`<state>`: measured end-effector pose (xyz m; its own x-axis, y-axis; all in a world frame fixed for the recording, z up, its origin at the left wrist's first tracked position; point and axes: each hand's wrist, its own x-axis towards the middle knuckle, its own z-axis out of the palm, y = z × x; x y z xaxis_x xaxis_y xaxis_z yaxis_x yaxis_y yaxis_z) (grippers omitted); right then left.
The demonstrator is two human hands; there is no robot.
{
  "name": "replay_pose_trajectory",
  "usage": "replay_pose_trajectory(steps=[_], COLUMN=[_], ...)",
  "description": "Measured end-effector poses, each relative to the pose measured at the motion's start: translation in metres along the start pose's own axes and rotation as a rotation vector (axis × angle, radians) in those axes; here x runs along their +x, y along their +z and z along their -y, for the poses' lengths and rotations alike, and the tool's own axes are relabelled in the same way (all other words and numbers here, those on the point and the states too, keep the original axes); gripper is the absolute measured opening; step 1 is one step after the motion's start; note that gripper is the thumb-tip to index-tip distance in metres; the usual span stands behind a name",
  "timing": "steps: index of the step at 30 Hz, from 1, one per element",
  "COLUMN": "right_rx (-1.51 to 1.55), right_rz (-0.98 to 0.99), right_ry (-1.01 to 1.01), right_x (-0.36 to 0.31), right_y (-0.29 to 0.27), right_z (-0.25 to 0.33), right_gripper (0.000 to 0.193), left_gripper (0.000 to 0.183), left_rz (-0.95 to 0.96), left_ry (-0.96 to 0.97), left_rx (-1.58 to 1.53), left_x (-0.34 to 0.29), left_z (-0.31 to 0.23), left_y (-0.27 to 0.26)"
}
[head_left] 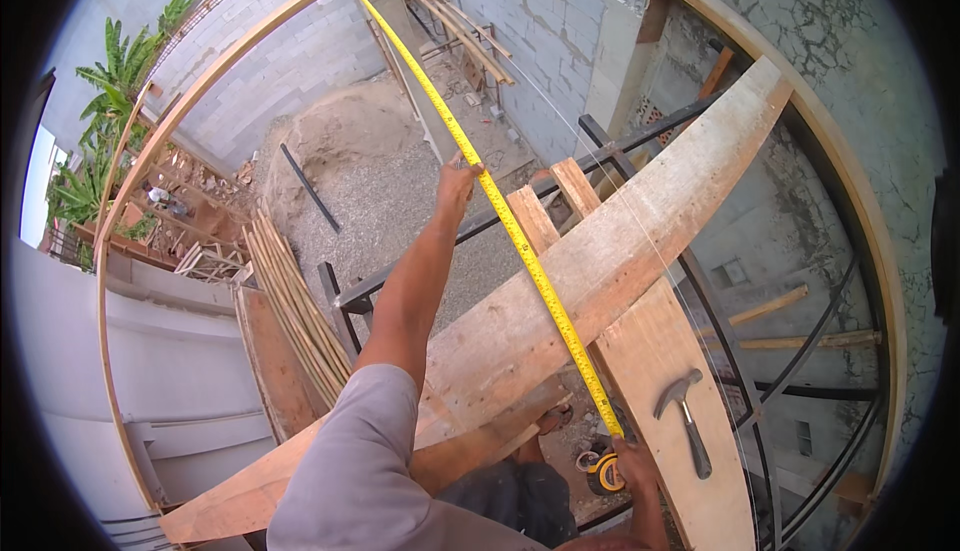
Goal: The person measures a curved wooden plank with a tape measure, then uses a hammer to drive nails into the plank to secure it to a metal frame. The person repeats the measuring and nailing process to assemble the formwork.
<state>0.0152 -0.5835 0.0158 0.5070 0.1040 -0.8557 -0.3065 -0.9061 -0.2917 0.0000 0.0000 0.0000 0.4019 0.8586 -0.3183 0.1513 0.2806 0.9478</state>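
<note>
A yellow tape measure blade (540, 276) runs long and taut, from the far wooden beam down across a broad board (560, 291) to my lower right. Reaching forward, my left hand (458, 189) pinches the blade partway along, beyond the board. Close to my body, my right hand (637, 466) closes on the blade's near end beside the yellow and black tape case (606, 474). Its fingers are partly hidden. A claw hammer (688, 424) with a dark handle lies on the plywood plank (665, 351) to the right of that hand.
Black metal scaffold bars (480, 226) cross under the boards. A thin string (640, 226) stretches over them. Far below lie a gravel pile (390, 251) and leaning bamboo poles (290, 301). A long wooden beam (200, 86) frames the left and far sides; a block wall (540, 36) stands beyond.
</note>
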Motion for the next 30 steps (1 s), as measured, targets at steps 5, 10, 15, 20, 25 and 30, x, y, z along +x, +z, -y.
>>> replay_pose_trajectory(steps=[5, 10, 15, 20, 25, 30], right_rx=[-0.046, 0.015, -0.02, -0.022, -0.022, -0.032], right_rz=[-0.032, 0.034, -0.001, 0.036, 0.013, -0.01], right_ry=[-0.1, -0.115, -0.21, -0.178, -0.227, -0.262], right_x=[0.029, 0.029, 0.035, 0.032, 0.03, 0.026], right_y=[0.031, 0.031, 0.032, 0.029, 0.028, 0.022], right_z=[-0.004, 0.0, 0.001, 0.007, 0.009, 0.004], right_gripper=[0.049, 0.05, 0.043, 0.051, 0.049, 0.04], left_gripper=[0.072, 0.072, 0.074, 0.073, 0.072, 0.072], left_rz=[-0.017, -0.004, -0.012, -0.024, -0.016, -0.046], left_ry=[0.024, 0.049, 0.045, 0.044, 0.051, 0.047], left_rx=[-0.021, -0.11, -0.08, -0.101, -0.05, 0.015], left_x=[0.004, 0.006, 0.013, 0.016, 0.019, 0.012], left_z=[0.008, 0.017, 0.017, 0.013, 0.012, 0.016], left_y=[-0.008, -0.011, -0.004, -0.002, -0.003, 0.001])
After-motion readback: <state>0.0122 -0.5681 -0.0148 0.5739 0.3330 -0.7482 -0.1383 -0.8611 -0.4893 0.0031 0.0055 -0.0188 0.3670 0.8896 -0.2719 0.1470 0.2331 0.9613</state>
